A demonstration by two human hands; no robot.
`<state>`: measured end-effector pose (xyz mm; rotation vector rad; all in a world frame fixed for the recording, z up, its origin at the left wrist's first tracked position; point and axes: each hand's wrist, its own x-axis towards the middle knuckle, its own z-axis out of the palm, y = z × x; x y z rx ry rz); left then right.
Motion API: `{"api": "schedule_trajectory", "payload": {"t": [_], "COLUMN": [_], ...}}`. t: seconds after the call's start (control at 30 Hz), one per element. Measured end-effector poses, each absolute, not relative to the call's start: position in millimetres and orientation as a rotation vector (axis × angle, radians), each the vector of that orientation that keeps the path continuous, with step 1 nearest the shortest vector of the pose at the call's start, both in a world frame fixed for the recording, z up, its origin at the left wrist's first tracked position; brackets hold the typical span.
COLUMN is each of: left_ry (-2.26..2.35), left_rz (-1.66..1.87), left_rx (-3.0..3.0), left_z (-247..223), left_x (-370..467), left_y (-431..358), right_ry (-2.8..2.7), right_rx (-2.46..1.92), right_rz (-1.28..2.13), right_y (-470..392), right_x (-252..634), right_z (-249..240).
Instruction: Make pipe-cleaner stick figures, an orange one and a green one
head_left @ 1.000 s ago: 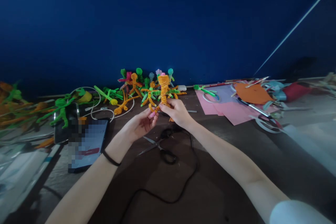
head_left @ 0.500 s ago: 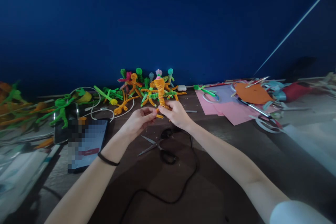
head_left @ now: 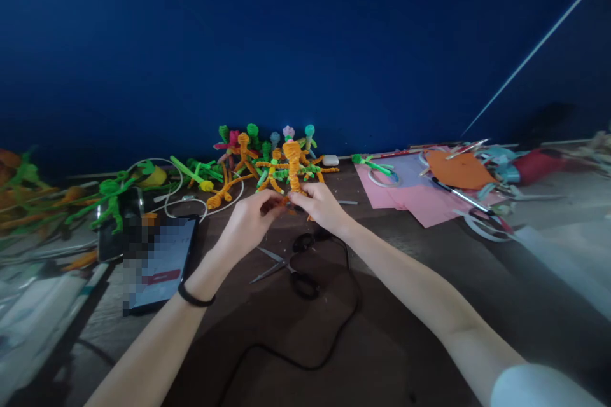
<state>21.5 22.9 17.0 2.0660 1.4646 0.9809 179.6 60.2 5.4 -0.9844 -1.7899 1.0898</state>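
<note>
My right hand (head_left: 319, 205) is closed around the lower part of an orange pipe-cleaner figure (head_left: 293, 158), which stands upright above the fingers. My left hand (head_left: 255, 213) pinches at the figure's bottom end, its fingertips close to the right thumb. Those fingertips partly hide the orange strand between them. Just below both hands, scissors (head_left: 285, 264) with black handles lie on the dark table with blades spread. Behind the figure, finished-looking pipe-cleaner figures (head_left: 244, 147) in green, orange, pink and blue stand along the wall.
To the left lie a phone (head_left: 165, 267), a white cable (head_left: 167, 203) and green pipe-cleaner pieces (head_left: 112, 194). Pink paper sheets (head_left: 427, 206), an orange paper piece (head_left: 458, 168) and a pen (head_left: 463, 196) lie right. A black cord (head_left: 329, 356) curves across the front.
My left hand has turned over slightly and its fingertips have moved in closer to the right thumb, covering more of the orange end. The right hand stays in place.
</note>
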Motion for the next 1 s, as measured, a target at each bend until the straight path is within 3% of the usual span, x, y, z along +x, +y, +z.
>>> {"api": "schedule_trajectory", "payload": {"t": [0.27,0.6,1.0], "left_ry": [1.509,1.211,1.542], "left_rz": [1.021,0.946,0.925], "left_rx": [2.348,1.437,2.099], "left_z": [14.6,16.7,18.9], "left_x": [21.3,21.7,22.7], "left_y": [22.0,26.2,21.3], "right_ry": [-1.734,-1.811,-1.82], "right_rx": [-0.948,-0.933,-0.976], "right_rz": [1.197,1.058,1.02], "right_y": [60.8,57.6,58.7], "right_x": [177.3,180.2,178.8], "right_z": [3.6,7.7,4.5]}}
